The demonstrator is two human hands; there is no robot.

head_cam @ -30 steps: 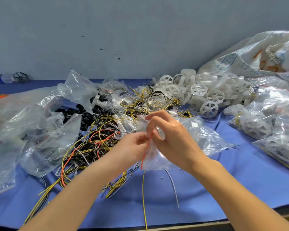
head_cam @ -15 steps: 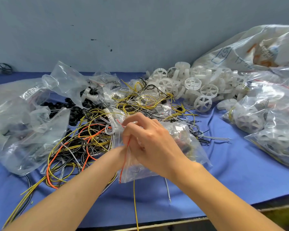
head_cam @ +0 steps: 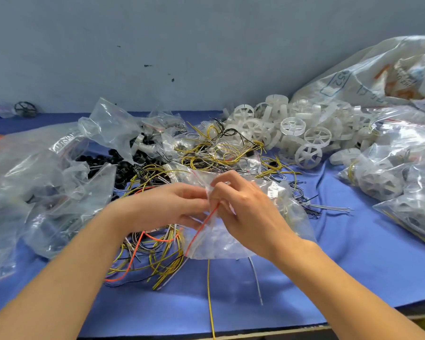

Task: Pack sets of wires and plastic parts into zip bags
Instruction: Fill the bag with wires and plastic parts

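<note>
A clear zip bag with a red strip along its mouth lies in the middle of the blue cloth, with white plastic parts and wires inside. My left hand pinches the bag's mouth from the left. My right hand pinches the same edge from the right, fingertips close to those of the left. A tangle of yellow, orange, black and white wires lies under and left of the bag. White spoked plastic wheels are heaped at the back right. Black plastic parts sit at the back left.
Crumpled clear bags cover the left side. Filled zip bags stack on the right, under a big printed sack. A second wire pile lies behind the hands. The table's front edge runs along the bottom.
The view shifted left, then back right. My left hand, hidden behind the right half a second ago, shows again at the bag's mouth. Both hands stay on the red-strip edge.
</note>
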